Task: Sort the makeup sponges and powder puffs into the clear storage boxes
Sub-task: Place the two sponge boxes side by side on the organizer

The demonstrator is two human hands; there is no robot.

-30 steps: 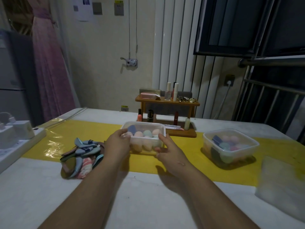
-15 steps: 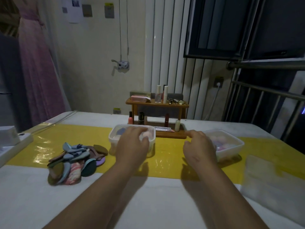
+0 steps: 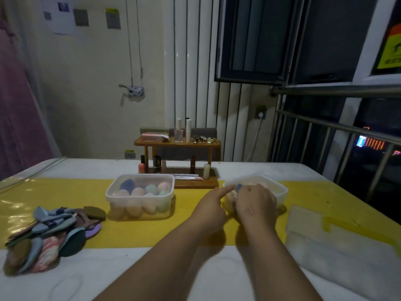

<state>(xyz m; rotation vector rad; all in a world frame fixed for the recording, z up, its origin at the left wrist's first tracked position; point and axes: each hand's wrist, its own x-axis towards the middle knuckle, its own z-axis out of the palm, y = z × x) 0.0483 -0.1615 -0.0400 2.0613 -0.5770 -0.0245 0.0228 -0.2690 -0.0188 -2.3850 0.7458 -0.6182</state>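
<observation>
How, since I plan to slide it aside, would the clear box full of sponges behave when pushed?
The clear box probably slides easily on the glossy yellow runner. It looks light, since it holds only foam sponges. Its wide flat base makes tipping unlikely.

Beyond the table's (image 3: pixel 249 169) far edge stood a cream wall (image 3: pixel 86 83) with paper notices (image 3: pixel 63 16) near its top, a white column radiator (image 3: pixel 186 72) and a dark open window (image 3: pixel 249 40) above steel railings (image 3: pixel 325 91). Pink fabric (image 3: pixel 17 105) hung at the far left. A plugged wall socket (image 3: pixel 261 110) sat beside the railings. The light was dim.
</observation>
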